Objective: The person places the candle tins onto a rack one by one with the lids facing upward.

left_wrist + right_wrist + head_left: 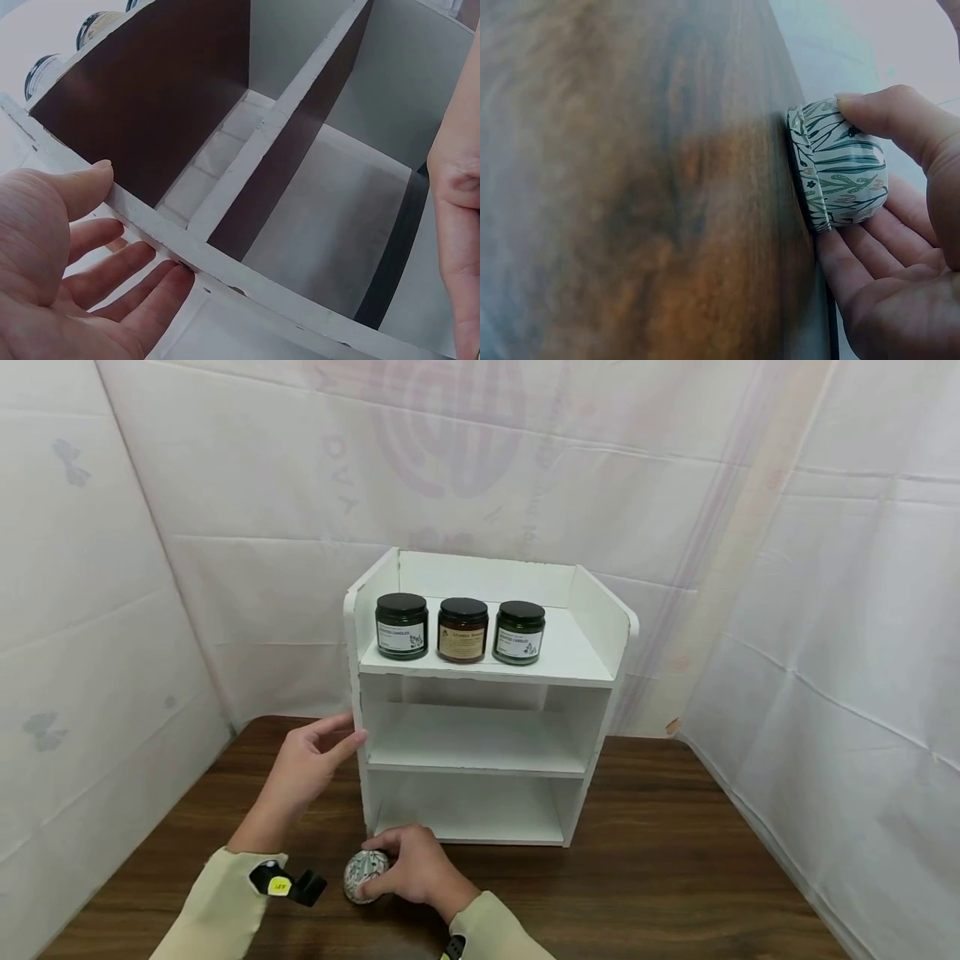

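My right hand (420,866) grips a small round tin (847,169) with a green leaf print on white, thumb on one side and fingers on the other. The tin is low over the wooden table, in front of the shelf's lower left corner. At the left side panel of the white shelf unit (477,679) is my left hand (306,766). In the left wrist view its fingers are loosely extended along the outside of the panel, fingertips right at it, and the thumb lies by the front edge.
Three dark candle jars with black lids stand in a row on the top shelf: a green one (402,628), an amber one (462,632) and another green one (519,635). The brown wooden table (675,860) is bounded by white cloth walls (825,610) behind and at both sides.
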